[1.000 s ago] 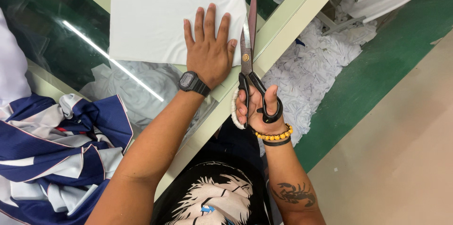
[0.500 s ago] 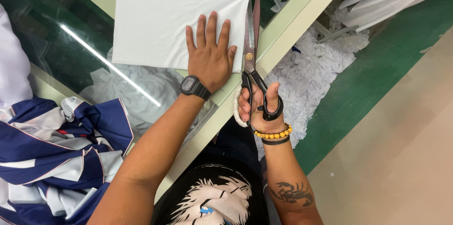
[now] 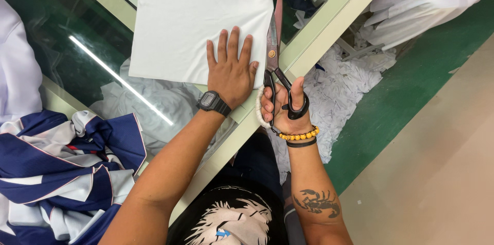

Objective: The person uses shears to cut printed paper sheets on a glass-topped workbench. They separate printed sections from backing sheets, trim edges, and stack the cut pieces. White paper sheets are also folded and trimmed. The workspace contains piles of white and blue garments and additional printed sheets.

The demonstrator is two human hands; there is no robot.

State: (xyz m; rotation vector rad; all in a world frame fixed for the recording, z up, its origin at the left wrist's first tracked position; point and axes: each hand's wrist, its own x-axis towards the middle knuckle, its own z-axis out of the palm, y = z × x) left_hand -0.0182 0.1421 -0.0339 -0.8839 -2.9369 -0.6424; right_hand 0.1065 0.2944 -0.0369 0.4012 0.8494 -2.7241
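Shears work at a glass-topped table (image 3: pixel 77 78). Left hand (image 3: pixel 232 70) lies spread flat, pressing white rectangular fabric (image 3: pixel 200 16) near its right edge. Right hand (image 3: pixel 282 105) grips black-handled steel scissors (image 3: pixel 275 49), blades apparently nearly closed along that edge. Good practice: keep fingers beside the blades, cloth taut. Room lies ahead; table frame (image 3: pixel 319 34) crowds rightward.

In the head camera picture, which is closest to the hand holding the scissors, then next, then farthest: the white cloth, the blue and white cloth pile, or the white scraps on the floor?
From the right hand:
1. White cloth, just left of it, on the table.
2. White scraps, to its right, down on the floor.
3. Blue and white cloth pile, far left, at the picture's edge.
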